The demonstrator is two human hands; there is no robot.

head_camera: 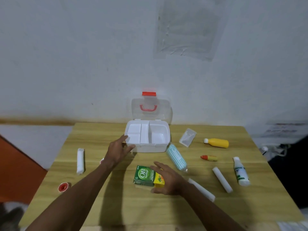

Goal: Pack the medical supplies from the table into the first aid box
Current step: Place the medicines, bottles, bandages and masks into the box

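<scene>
we see a wooden table [103, 204] against a pale wall [83, 55]. at its far middle sits the white box [164, 147], lid [165, 110] standing open, its red latch [149, 93] on top and red handle [148, 108] showing through the clear plastic. the inner compartments look empty. our left hand [119, 150] rests at the box's front left corner, fingers spread and touching its wall, gripping nothing. our right hand [168, 180] is closed around the right end of the green carton [144, 175], thumb near us and fingers over the far side; the carton lies in front of the box, near the table's middle. right of the box lie a striped roll [176, 157] just beside its corner, a clear packet [187, 137], and a yellow bottle [216, 143] on its side. nearer the right edge lies a white tube [240, 172], with a white roll [222, 180] beside it and another roll [202, 190] partly under our right forearm. a small red-tipped tube [209, 158] lies between the striped roll and the white tube. on the left lie a gauze roll [80, 161] and, nearer us, a red tape reel [63, 187]. something small and reddish peeks out behind our left wrist; we cannot tell what.
</scene>
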